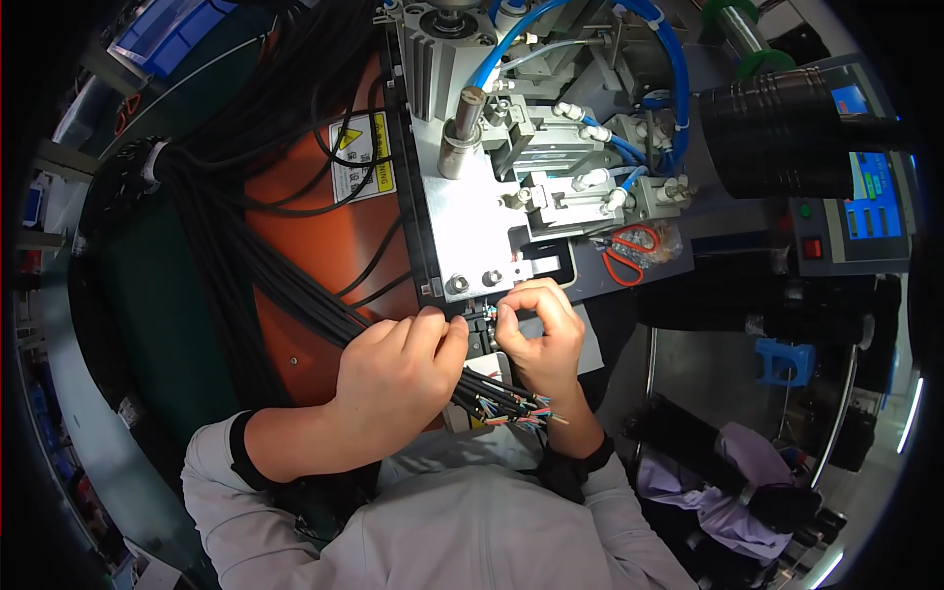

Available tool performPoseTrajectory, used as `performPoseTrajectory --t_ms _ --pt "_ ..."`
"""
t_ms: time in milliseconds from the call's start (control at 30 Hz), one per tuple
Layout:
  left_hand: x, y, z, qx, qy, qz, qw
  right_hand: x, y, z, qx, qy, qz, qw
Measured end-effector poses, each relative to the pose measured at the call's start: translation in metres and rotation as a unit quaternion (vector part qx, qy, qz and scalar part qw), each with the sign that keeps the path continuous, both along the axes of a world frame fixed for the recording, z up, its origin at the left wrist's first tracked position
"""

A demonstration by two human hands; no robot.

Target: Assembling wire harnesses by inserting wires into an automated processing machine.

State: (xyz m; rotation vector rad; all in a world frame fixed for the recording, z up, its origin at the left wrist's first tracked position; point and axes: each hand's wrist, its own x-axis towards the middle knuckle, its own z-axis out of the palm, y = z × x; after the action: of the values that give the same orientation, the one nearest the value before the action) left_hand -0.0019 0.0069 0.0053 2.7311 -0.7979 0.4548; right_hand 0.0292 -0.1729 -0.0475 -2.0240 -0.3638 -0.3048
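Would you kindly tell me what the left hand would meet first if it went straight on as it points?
Probably the right hand, just ahead and slightly higher in the picture, though depth is unclear.

The strongest light was concentrated on the metal plate [467, 231] at the centre, where the surface was washed out to near white. Highlights were caught along the backs of the left hand [398, 369] and the right hand [546, 339]. At upper left, the black cables [211, 221] were sunk in darkness, with little detail kept. Blue light was given off by the screen [867, 202], and white strip lights [912, 416] were caught at the right rim. Straight edges were bowed by fisheye distortion, the corners were blacked out, and the outer surroundings were rendered dim and soft.
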Motion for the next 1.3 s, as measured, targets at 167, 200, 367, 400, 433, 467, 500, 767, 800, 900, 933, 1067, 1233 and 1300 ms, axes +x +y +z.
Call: performPoseTrajectory --t_ms 167,200,367,400,433,467,500,767,800,900,933,1067,1233,1300 --pt "0.000 0.000 0.000 -0.002 0.001 0.000 1.000 -0.002 -0.004 -0.001 0.082 0.101 0.017 0.991" --pt "-0.001 0.000 0.000 -0.002 -0.002 -0.002 1.000 -0.003 -0.005 -0.001 0.106 0.121 0.028 0.987" --pt "-0.003 0.000 0.002 0.026 0.002 0.005 1.000 -0.004 -0.008 -0.005 0.239 0.319 0.034 0.917" --pt "-0.004 -0.001 0.003 0.026 0.002 0.002 1.000 -0.002 -0.010 -0.009 0.264 0.349 0.038 0.898" --pt "-0.006 -0.002 0.004 0.041 0.011 0.011 0.999 0.000 -0.012 -0.014 0.290 0.378 0.041 0.879" --pt "-0.008 -0.004 0.004 0.056 0.019 0.021 0.998 0.001 -0.014 -0.015 0.314 0.405 0.043 0.857" --pt "-0.009 -0.004 0.005 0.072 0.026 0.032 0.997 0.001 -0.016 -0.014 0.316 0.404 0.042 0.857" --pt "0.002 0.008 0.009 0.010 0.085 -0.067 0.994 0.008 -0.038 0.022 0.228 -0.019 0.329 0.916" --pt "0.006 0.006 0.010 0.011 0.081 -0.069 0.994 0.005 -0.040 0.021 0.233 -0.016 0.288 0.929" --pt "0.016 0.001 0.018 -0.165 -0.107 -0.101 0.975 -0.002 -0.036 0.019 0.252 -0.015 0.213 0.944" --pt "0.015 0.002 0.018 -0.161 -0.109 -0.100 0.976 -0.004 -0.033 0.019 0.259 0.023 0.194 0.946" --pt "0.006 0.005 0.008 -0.162 -0.007 -0.119 0.980 -0.011 -0.013 0.028 0.275 0.105 0.136 0.946" --pt "0.009 0.004 0.004 -0.194 -0.048 -0.091 0.976 -0.008 0.008 0.032 0.280 0.017 0.104 0.954" --pt "0.010 0.003 0.003 -0.213 -0.060 -0.090 0.971 -0.004 0.006 0.031 0.276 -0.033 0.103 0.955"
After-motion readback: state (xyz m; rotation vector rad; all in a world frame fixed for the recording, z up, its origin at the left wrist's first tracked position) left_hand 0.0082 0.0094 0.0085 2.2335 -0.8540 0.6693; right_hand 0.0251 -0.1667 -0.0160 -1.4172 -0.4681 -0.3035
